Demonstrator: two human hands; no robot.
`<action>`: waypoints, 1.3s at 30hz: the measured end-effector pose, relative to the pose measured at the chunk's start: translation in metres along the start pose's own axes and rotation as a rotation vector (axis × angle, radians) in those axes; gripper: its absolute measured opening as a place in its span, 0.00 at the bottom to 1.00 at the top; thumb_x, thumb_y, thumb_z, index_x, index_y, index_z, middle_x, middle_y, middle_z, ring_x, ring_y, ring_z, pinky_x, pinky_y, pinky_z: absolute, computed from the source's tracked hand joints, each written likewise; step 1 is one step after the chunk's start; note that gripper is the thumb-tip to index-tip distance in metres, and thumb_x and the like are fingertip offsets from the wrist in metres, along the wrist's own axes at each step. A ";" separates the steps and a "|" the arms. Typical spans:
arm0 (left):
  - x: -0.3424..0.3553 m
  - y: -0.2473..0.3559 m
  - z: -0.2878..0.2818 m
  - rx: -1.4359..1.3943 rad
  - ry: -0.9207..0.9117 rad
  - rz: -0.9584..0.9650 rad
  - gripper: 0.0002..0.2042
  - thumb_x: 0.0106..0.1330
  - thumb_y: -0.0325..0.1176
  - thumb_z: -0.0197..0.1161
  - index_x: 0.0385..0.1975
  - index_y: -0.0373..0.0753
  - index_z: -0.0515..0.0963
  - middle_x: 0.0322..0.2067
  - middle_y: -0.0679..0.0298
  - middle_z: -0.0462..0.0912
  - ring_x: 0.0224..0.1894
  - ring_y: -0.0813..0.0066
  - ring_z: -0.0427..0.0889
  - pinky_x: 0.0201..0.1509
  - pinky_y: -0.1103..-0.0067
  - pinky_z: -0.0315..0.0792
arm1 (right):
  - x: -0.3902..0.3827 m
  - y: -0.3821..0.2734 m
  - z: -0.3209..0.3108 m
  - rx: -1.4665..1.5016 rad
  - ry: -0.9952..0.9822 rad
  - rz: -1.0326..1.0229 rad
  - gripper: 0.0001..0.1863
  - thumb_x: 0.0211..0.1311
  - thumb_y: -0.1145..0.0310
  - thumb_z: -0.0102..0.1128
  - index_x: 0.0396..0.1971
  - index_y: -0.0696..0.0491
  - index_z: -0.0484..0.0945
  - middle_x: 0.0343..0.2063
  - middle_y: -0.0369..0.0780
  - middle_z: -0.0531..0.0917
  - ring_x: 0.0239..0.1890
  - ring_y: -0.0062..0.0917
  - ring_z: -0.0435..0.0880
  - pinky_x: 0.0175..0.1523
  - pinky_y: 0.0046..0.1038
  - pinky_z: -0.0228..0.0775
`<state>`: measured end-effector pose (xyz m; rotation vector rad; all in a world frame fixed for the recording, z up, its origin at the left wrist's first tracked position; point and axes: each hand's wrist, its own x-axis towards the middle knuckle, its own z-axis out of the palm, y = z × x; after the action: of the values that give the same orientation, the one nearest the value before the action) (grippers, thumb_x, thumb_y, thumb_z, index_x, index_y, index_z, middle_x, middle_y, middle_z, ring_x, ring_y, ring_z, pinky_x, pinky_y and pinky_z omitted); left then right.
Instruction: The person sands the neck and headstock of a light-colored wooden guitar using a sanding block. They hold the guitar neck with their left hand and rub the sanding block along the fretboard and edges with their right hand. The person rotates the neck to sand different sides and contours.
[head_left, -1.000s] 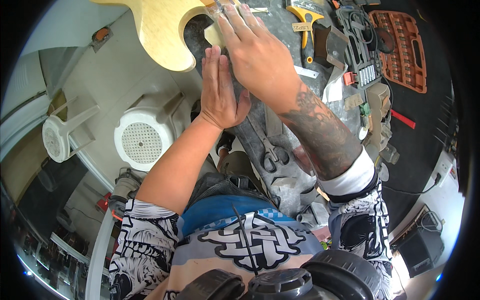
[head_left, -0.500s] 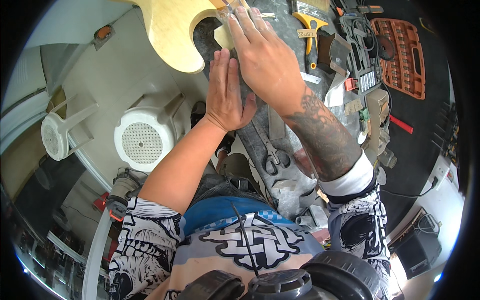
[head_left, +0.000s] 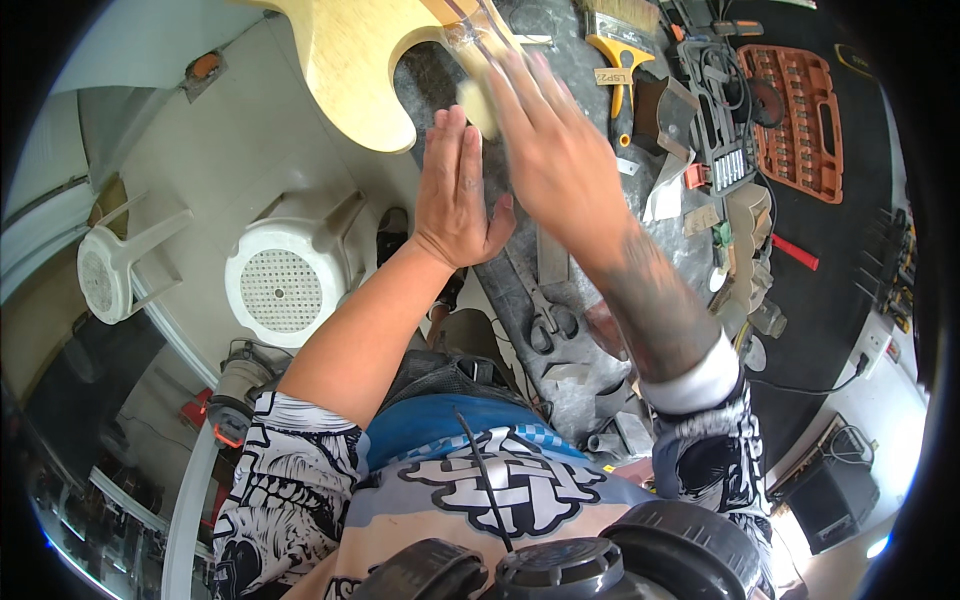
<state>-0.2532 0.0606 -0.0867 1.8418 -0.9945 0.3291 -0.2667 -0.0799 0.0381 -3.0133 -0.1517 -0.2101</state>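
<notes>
A pale yellow guitar body [head_left: 340, 75] lies at the top, its curved horn toward me, with clear plastic-like material near its neck end. A pale, blurred block [head_left: 474, 108] sits between my hands, its exact shape unclear. My left hand [head_left: 462, 195] is open, fingers straight and together, tips at the block's lower edge. My right hand [head_left: 560, 160] is open and smeared by motion, long fingers stretched beside the block; whether they touch it is hard to tell.
A grey worktop [head_left: 565, 395] holds scissors [head_left: 550, 325], a yellow-handled brush [head_left: 618, 55], scraps and cables. An orange socket case [head_left: 795, 115] and red-handled tool [head_left: 795, 250] lie right. White plastic stools [head_left: 280, 290] stand on the floor at left, near a grey power tool [head_left: 240, 395].
My right hand has slid toward me and rightward, now blurred, and the pale block has shifted the same way. My left hand and the guitar body appear slightly further right.
</notes>
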 end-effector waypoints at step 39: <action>0.005 0.002 0.001 0.061 -0.047 -0.084 0.47 0.53 0.32 0.64 0.74 0.25 0.47 0.73 0.37 0.50 0.75 0.35 0.52 0.76 0.48 0.49 | 0.014 0.007 0.014 0.044 0.084 -0.013 0.29 0.60 0.75 0.54 0.64 0.61 0.70 0.64 0.51 0.74 0.67 0.48 0.72 0.69 0.44 0.65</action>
<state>-0.2519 0.0563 -0.0827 1.9481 -0.9453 0.2685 -0.2498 -0.0839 0.0256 -2.9547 -0.1658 -0.3299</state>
